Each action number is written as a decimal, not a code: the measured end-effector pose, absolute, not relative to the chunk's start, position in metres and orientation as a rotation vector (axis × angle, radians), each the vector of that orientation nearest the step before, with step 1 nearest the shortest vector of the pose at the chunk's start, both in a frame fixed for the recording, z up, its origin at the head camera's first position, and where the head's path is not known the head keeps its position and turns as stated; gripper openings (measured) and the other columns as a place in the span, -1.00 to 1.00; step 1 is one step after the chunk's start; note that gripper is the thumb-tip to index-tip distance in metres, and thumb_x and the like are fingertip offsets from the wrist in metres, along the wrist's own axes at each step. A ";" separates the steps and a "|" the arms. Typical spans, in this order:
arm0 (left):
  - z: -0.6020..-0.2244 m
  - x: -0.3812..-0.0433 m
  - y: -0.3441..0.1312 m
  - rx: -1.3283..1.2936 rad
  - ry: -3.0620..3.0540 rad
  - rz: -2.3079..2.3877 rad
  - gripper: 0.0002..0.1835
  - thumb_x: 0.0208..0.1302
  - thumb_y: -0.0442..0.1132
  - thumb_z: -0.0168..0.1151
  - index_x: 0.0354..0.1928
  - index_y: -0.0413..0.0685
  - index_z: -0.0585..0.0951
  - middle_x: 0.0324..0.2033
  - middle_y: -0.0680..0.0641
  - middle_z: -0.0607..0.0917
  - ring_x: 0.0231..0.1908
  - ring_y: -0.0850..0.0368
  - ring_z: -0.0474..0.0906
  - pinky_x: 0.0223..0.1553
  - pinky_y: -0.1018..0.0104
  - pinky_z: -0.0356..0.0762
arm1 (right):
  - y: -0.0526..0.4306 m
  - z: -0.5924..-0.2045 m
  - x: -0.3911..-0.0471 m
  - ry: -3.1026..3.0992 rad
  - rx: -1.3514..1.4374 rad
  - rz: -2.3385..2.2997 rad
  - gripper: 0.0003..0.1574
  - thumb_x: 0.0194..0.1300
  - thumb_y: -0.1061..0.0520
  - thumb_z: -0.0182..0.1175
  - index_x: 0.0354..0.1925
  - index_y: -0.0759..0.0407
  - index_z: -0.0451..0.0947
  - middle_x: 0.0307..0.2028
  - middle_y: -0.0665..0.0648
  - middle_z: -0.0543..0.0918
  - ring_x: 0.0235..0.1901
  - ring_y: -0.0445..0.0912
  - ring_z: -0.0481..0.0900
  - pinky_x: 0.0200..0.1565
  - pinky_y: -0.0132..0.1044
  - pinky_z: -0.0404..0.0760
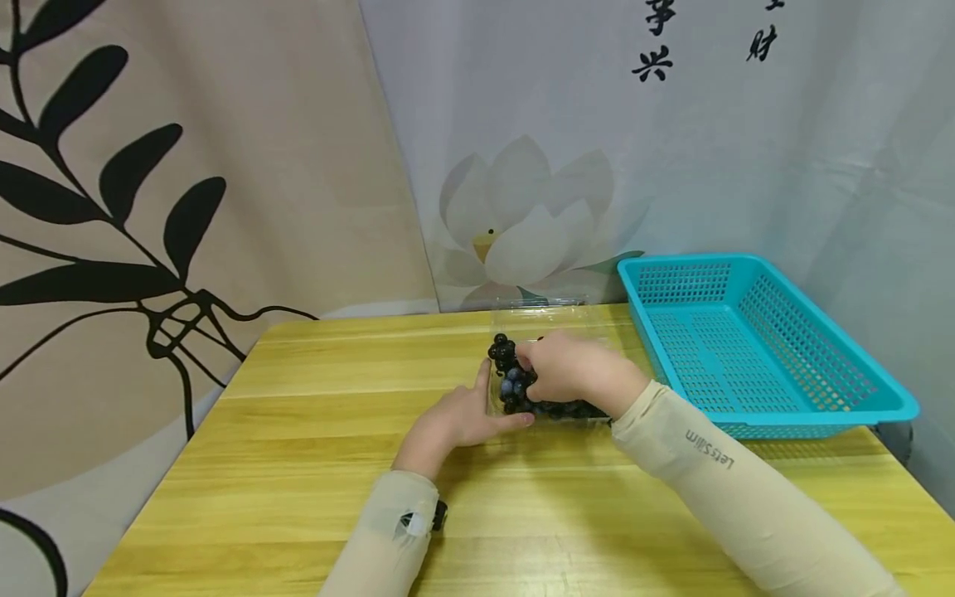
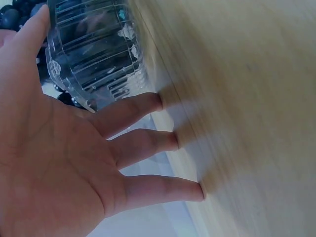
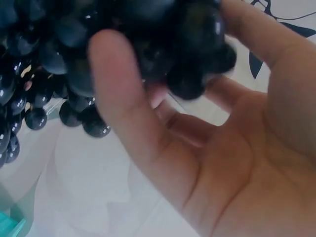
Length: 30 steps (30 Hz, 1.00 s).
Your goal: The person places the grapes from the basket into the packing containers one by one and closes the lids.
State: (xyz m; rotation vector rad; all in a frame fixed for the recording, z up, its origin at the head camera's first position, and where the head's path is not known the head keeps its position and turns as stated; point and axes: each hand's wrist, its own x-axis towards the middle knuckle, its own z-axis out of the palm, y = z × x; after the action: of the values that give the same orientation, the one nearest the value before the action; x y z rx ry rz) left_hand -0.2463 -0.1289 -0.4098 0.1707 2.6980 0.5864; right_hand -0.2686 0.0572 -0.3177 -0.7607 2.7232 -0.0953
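Note:
A clear plastic box [image 2: 94,54] near the back of the table holds dark grapes [image 1: 513,386]. My left hand [image 1: 457,416] is at its front left corner, index finger along the left side and thumb along the front. In the left wrist view, the other three fingers [image 2: 143,141] stretch out straight, tips at the wooden surface. Reaching into the box from the right, my right hand [image 1: 582,371] grips the grapes. In the right wrist view, its thumb [image 3: 121,84] lies over the dark bunch [image 3: 187,81], with other fingers partly hidden behind.
A turquoise perforated basket [image 1: 869,356] stands at the right of the wooden table [image 1: 298,464], just beyond the box. The box's clear lid [image 1: 540,314] lies raised or folded back toward the printed curtain [image 1: 313,157] behind the table.

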 end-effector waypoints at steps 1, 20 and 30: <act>-0.410 -0.246 -0.129 0.171 2.697 0.585 0.43 0.17 0.70 0.15 0.74 0.13 -0.35 -0.19 -0.26 0.79 -0.32 -0.04 0.71 -0.10 0.03 0.68 | 0.056 -0.318 -0.268 2.714 -0.775 -0.110 -0.51 0.42 0.07 0.34 0.26 0.09 0.57 0.10 0.20 0.74 -0.11 -0.01 0.70 0.02 -0.06 0.72; -0.413 -0.247 -0.128 0.191 2.675 0.621 0.44 0.15 0.72 0.14 0.74 0.14 -0.38 -0.56 -0.03 0.66 -0.63 0.11 0.47 -0.49 0.24 0.43 | 0.066 -0.336 -0.267 2.694 -0.890 -0.185 -0.56 0.43 0.03 0.44 0.18 0.14 0.66 0.10 0.16 0.76 0.11 0.09 0.69 0.13 -0.03 0.74; -0.410 -0.245 -0.131 0.220 2.676 0.623 0.41 0.20 0.69 0.15 0.74 0.14 -0.39 -0.50 -0.03 0.71 -0.59 0.07 0.55 -0.45 0.25 0.47 | 0.068 -0.351 -0.268 2.681 -0.832 -0.287 -0.33 0.53 -0.04 0.32 0.46 0.20 0.52 0.42 0.21 0.61 0.51 0.25 0.41 0.48 0.18 0.46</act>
State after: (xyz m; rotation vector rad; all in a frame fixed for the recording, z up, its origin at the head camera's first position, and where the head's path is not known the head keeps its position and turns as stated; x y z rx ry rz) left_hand -0.2449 -0.1305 -0.4102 0.2197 2.6763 0.6233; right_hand -0.2677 0.0681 -0.3510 -0.8319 2.6811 -0.2875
